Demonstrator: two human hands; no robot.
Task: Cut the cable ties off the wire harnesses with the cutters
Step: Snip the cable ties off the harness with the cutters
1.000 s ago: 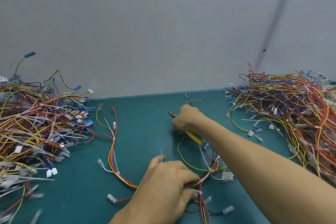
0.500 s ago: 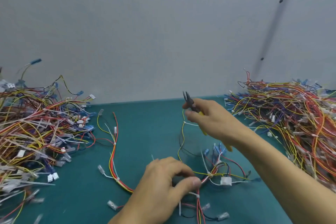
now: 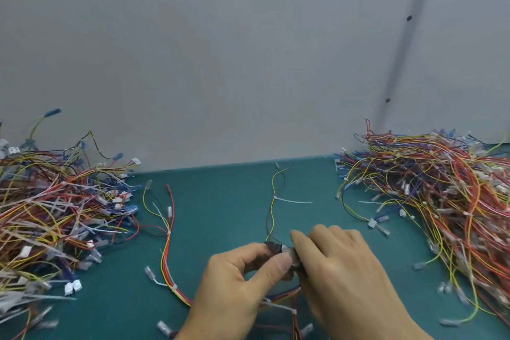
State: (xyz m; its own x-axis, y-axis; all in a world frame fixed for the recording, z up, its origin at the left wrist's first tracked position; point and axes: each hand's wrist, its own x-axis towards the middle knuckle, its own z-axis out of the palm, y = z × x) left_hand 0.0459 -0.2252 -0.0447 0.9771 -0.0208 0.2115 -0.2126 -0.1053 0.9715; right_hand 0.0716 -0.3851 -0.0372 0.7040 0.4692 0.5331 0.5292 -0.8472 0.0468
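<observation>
Care comes first: we set the cutters (image 3: 288, 254) on the tie alone, clear of the wires. The fingers of our left hand (image 3: 237, 287) pinch the wire harness (image 3: 272, 212) at the cutters' head. Our right hand (image 3: 345, 270) clenches their hidden handles, and one cable tie (image 3: 278, 307) lies just nearer us than the cutters, apart from the pinching fingers.

left heap (image 3: 55, 215), right heap (image 3: 441, 188), open mat (image 3: 220, 201) between

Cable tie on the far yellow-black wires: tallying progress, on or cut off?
On: the cable tie cinches the yellow-black wires, tail pointing right.
</observation>
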